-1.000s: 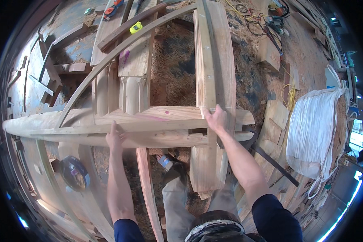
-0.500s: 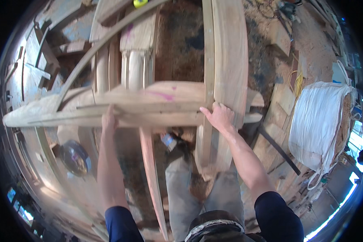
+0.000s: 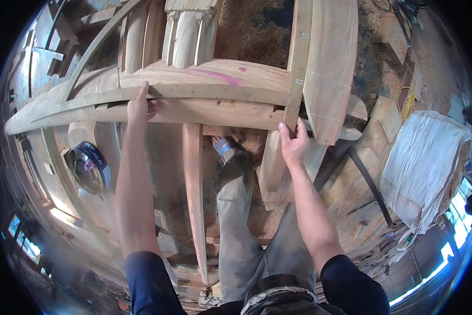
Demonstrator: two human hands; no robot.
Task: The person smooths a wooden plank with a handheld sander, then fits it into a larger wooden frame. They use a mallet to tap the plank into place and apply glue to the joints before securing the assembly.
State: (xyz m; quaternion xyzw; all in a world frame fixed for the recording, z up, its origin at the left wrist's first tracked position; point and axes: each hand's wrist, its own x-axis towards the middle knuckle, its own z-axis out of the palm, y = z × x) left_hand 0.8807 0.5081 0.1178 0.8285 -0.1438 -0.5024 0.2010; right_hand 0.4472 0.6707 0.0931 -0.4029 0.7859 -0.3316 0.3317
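A long wooden strip [image 3: 204, 92] dotted with small holes lies across a large carved timber beam [image 3: 209, 114] with pink marks. At its right end it meets a second strip [image 3: 300, 47] that runs away from me. My left hand [image 3: 140, 106] grips the long strip near its left part, thumb on top and fingers curled beneath. My right hand [image 3: 294, 140] holds the near end of the second strip between thumb and fingers. Just right of that strip is a broad pale timber [image 3: 329, 68] with thin white lines.
A curved wooden strip [image 3: 97, 50] rises at the upper left. A round dark-rimmed container [image 3: 90, 167] sits at left, and a white sack [image 3: 422, 165] at right. Between my left arm and legs extends a tapered timber [image 3: 194, 194]. Sawdust and offcuts cover the ground.
The beam and strips now appear higher in the view. My right hand has shifted from the top of the joint to the second strip's near end. My left hand stays on the long strip.
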